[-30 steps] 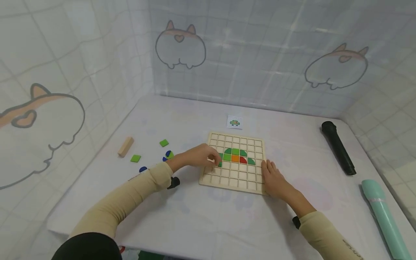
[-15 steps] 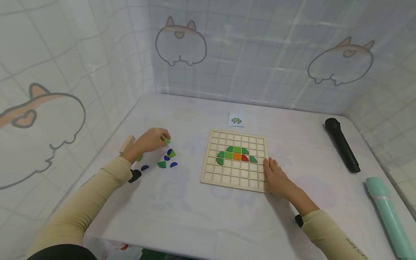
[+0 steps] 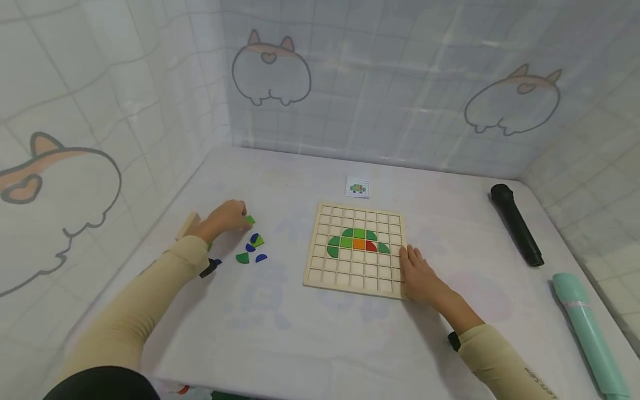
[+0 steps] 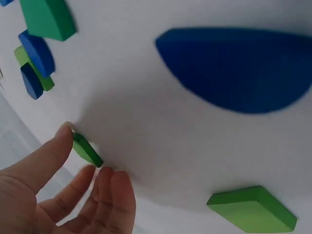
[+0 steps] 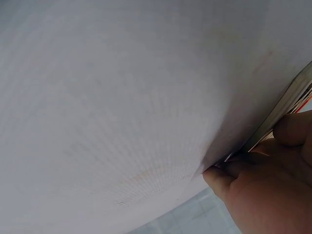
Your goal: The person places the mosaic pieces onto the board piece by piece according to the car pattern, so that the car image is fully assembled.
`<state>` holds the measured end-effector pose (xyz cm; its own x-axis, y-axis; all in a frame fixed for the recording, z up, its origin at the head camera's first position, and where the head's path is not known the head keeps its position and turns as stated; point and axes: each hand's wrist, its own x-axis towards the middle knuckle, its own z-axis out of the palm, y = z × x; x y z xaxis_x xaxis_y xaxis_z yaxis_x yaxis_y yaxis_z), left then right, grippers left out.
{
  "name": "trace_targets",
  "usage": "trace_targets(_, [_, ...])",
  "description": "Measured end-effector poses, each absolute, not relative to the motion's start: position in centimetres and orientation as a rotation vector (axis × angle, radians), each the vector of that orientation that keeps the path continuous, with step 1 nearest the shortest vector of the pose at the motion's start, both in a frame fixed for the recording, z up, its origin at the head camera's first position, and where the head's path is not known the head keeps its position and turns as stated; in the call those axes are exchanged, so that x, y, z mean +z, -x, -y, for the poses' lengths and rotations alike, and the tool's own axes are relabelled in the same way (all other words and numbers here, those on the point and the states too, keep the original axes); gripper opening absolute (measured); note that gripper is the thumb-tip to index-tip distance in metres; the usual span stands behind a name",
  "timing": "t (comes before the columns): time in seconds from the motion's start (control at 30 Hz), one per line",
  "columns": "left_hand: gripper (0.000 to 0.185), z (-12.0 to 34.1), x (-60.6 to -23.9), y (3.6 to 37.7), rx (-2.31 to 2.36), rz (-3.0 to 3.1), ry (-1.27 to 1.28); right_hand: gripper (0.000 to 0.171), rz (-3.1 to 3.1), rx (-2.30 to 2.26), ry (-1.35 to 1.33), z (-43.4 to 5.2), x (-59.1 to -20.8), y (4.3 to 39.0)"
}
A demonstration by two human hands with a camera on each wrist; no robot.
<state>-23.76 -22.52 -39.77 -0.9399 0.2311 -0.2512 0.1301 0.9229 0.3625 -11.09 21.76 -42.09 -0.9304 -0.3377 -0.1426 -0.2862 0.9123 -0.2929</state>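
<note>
My left hand (image 3: 226, 216) is at the left of the table, pinching a light green square tile (image 4: 87, 150) between thumb and fingertips. Near it lie another light green square tile (image 4: 256, 209), a dark green quarter-round tile (image 3: 243, 258), a blue half-round tile (image 3: 261, 258) and other blue and green pieces. My right hand (image 3: 421, 278) rests with straight fingers along the right edge of the wooden grid board (image 3: 327, 276). Green, orange and red tiles (image 3: 359, 244) sit in its middle cells. The right wrist view shows the fingers touching the board's side.
A small picture card (image 3: 357, 188) with a turtle-like pattern lies behind the board. A wooden block (image 3: 187, 225) is partly behind the left hand. On the right lie a black microphone-shaped object (image 3: 516, 224) and a mint-green one (image 3: 586, 329). Curtains (image 3: 380, 83) enclose the table.
My left hand has moved left from the board, where green quarter-round tiles now show at the pattern's left end, to the loose green square tile. The right hand has stayed at the board's edge.
</note>
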Motion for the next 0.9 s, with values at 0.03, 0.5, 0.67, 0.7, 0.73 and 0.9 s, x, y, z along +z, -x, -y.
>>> trace_targets(0.03, [0.031,22.5,-39.8,23.8,0.5,-2.788,-0.279,0.047,-2.884,-0.397,0.473,-21.7,-42.0,11.1])
trace_targets(0.5, [0.022,21.8,-38.9,23.0,0.476,-2.777,-0.321,0.047,-2.869,-0.391,0.472,-22.0,-42.3,11.2])
trace_targets(0.67, [0.023,18.9,-37.9,22.0,0.602,-2.867,-0.497,0.048,-2.868,-0.388,0.485,-22.1,-42.2,11.0])
trace_targets(0.7, [0.023,17.8,-37.7,21.6,0.629,-2.868,-0.56,0.048,-2.869,-0.382,0.488,-22.1,-42.1,11.0])
trace_targets(0.73, [0.023,16.7,-37.5,21.1,0.654,-2.857,-0.618,0.048,-2.867,-0.383,0.487,-22.1,-42.1,11.0])
trace_targets(0.9, [0.018,11.5,-37.1,18.9,0.637,-2.763,-0.984,0.048,-2.854,-0.413,0.464,-22.0,-42.2,11.1])
